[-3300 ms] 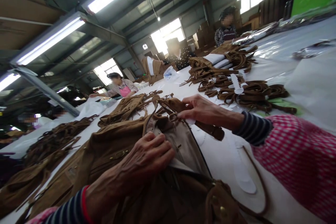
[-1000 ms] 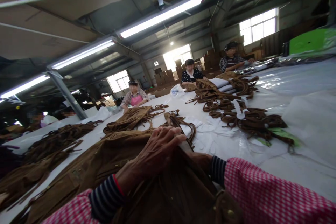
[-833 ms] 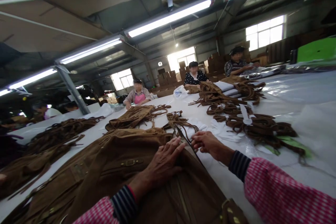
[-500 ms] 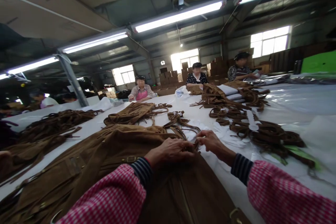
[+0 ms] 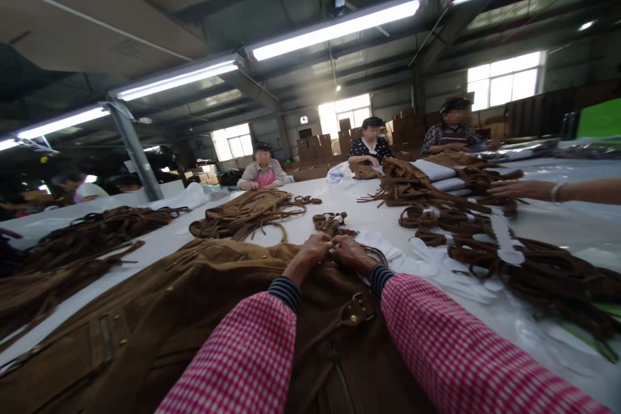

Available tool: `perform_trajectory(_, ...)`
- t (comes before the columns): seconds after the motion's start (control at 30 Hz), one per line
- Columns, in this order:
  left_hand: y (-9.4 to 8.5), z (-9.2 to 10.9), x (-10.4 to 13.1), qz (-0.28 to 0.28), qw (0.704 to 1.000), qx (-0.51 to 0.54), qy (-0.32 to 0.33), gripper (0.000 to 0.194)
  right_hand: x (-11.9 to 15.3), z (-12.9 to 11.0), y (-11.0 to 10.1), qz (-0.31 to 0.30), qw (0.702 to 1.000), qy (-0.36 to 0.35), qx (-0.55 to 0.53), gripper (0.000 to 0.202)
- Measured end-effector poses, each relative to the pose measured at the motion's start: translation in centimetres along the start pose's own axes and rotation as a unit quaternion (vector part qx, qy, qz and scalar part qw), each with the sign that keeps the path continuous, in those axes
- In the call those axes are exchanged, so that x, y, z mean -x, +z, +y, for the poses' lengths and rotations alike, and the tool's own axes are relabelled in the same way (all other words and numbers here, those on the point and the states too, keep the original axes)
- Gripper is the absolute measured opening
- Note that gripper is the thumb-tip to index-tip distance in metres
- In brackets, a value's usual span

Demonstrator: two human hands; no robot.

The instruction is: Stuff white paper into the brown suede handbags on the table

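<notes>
A large brown bag [image 5: 204, 297] of suede-like cloth, with brass buckles and straps, lies spread across the table in front of me. At its far edge my left hand [image 5: 313, 252] is closed in a pinch. My right hand [image 5: 353, 252] meets it there, fingertips bent against those of the left. Both hold the bag's edge; the exact part between the fingers is hidden. A strap with a buckle [image 5: 356, 310] lies on the bag below my right hand. Just beyond my hands sits a small coiled brown strap bundle [image 5: 330, 221].
Bundled straps [image 5: 548, 272] with white paper bands lie at right beside loose white paper pieces [image 5: 431, 265]. Another brown bag [image 5: 242, 210] and a strap heap [image 5: 97, 233] lie left. A co-worker's hand [image 5: 519, 189] reaches in from the right. Several people sit across the white table [image 5: 310, 191].
Both hands have moved away from me along the bag's edge, and my right hand has come in against the left. The strap with the buckle now shows on the bag. A co-worker's arm has appeared at right.
</notes>
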State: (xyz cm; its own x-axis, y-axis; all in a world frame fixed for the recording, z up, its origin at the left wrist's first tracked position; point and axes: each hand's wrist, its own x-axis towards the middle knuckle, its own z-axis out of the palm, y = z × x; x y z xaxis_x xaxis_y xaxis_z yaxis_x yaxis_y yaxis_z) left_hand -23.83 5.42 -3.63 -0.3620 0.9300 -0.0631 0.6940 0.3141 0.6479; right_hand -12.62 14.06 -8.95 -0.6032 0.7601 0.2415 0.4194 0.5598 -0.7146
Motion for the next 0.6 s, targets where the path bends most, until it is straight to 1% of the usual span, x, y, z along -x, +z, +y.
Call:
perform_trajectory(0.1,0.6,-0.1,-0.4,0.008,0.995,0.104,-0.002,0.033,-0.6,0.1,-0.6,-0.001,1.000,-0.007,-0.020,0.025)
perform_trajectory(0.2,0.7,0.3,-0.7,0.023,0.984,0.178,0.003,0.035,-0.5,-0.7,-2.6,0.003,0.999,-0.040,-0.032,0.033)
perform_trajectory(0.27,0.7,0.7,-0.9,0.035,0.977,0.209,0.018,0.034,-0.1,-1.6,-4.3,-0.004,0.997,-0.074,-0.025,0.033)
perform_trajectory(0.37,0.6,1.1,-1.3,0.065,0.969,0.234,0.041,0.029,0.6,-3.2,-6.8,-0.024,0.992,-0.125,0.009,0.025)
perform_trajectory(0.47,0.6,1.2,-1.8,0.103,0.964,0.238,0.056,0.024,1.2,-4.6,-8.5,-0.040,0.985,-0.151,0.068,0.019)
perform_trajectory(0.53,0.4,1.1,-2.2,0.133,0.962,0.231,0.055,0.022,1.7,-5.0,-9.3,-0.048,0.980,-0.156,0.116,0.017)
perform_trajectory(0.6,0.3,0.7,-2.5,0.163,0.961,0.220,0.045,0.022,2.5,-4.8,-10.0,-0.064,0.972,-0.155,0.162,0.018)
